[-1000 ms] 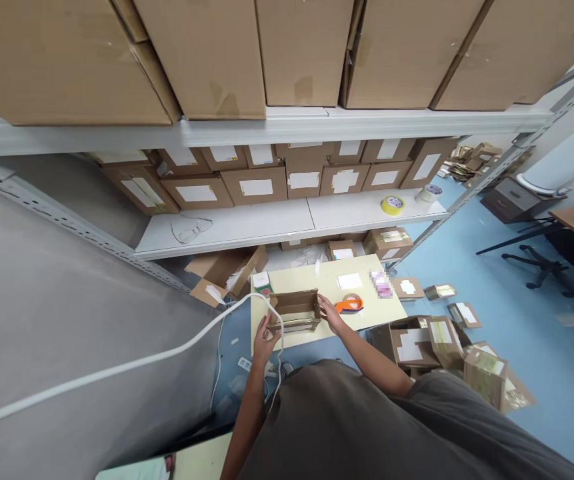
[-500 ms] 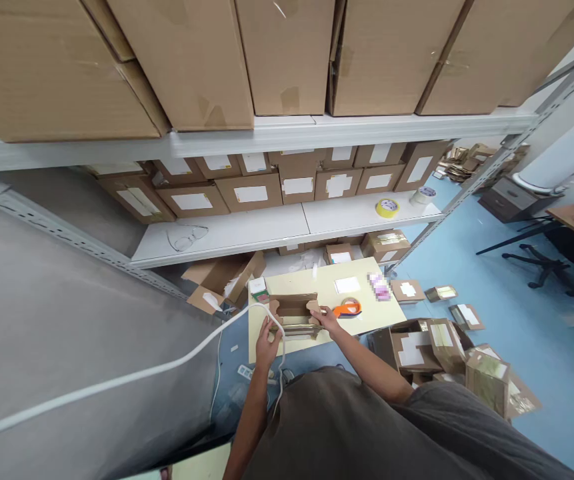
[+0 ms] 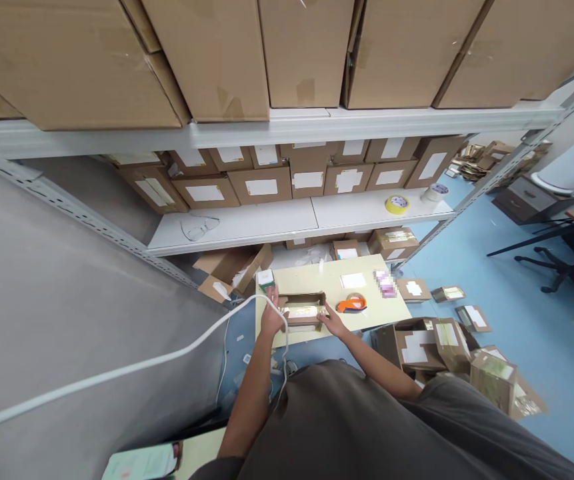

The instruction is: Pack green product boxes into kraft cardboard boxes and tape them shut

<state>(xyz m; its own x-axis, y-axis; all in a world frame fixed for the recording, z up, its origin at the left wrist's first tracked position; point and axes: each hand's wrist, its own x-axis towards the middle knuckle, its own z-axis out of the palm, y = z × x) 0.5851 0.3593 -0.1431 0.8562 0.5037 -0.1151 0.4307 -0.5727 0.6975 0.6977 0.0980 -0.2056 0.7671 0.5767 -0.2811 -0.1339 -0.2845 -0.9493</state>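
A small cardboard box (image 3: 305, 311), partly open on top, is at the near side of the pale yellow worktop (image 3: 311, 275). The left hand (image 3: 271, 315) holds one end and the right hand (image 3: 335, 323) holds the other. An orange tape cutter (image 3: 351, 305) lies just right of it, with a white paper (image 3: 353, 281) behind.

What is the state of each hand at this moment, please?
Left hand: holding the left end of the small cardboard box.
Right hand: holding the right end of the same box.
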